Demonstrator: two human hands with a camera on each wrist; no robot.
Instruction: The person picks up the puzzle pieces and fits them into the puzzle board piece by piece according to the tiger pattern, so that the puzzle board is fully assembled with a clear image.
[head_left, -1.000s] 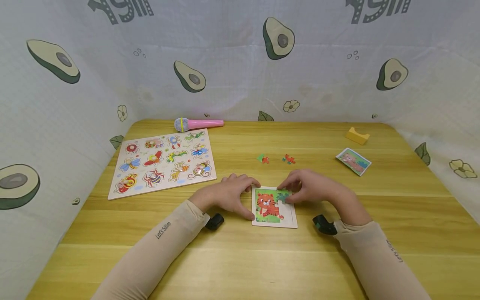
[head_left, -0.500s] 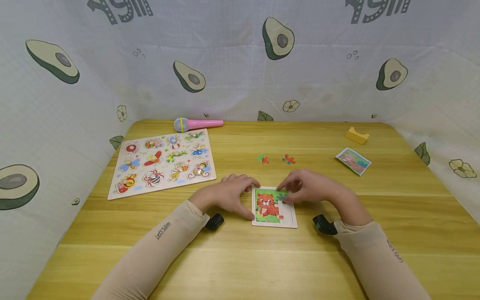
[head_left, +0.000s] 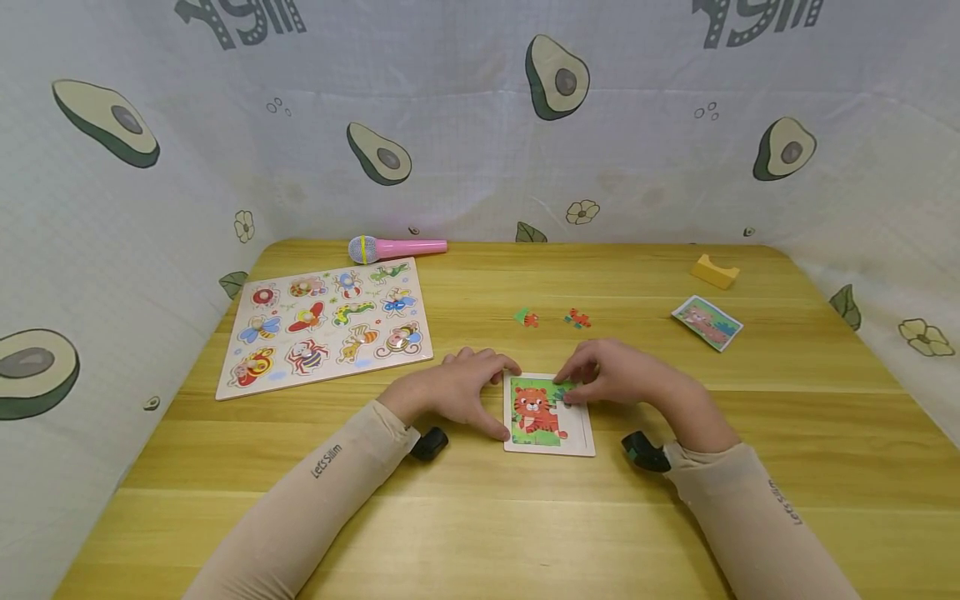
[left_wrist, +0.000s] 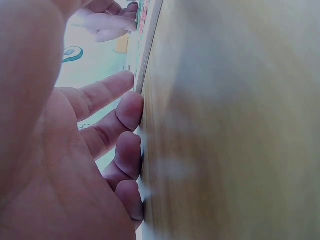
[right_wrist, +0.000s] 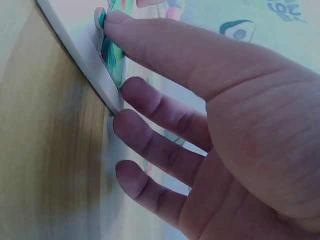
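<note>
Flat on the wooden table lies a small jigsaw puzzle board, partly filled with a tiger picture; its lower right shows bare. My left hand holds it at the left side, thumb by the near corner and index finger by the far one. In the left wrist view, the other fingertips rest on the table. My right hand holds a green puzzle piece with dark leaves at the board's upper right. Its thumb presses on the piece in the right wrist view; the index fingertip is hidden there.
Two loose puzzle pieces, a green-and-red one and an orange one, lie beyond the board. A picture card and yellow block are right. An insect peg puzzle and pink toy microphone are left.
My right thumb has slid slightly left over the leaf piece, covering more of it. The right wrist has shifted a little left too. The left hand and the board have stayed in place.
</note>
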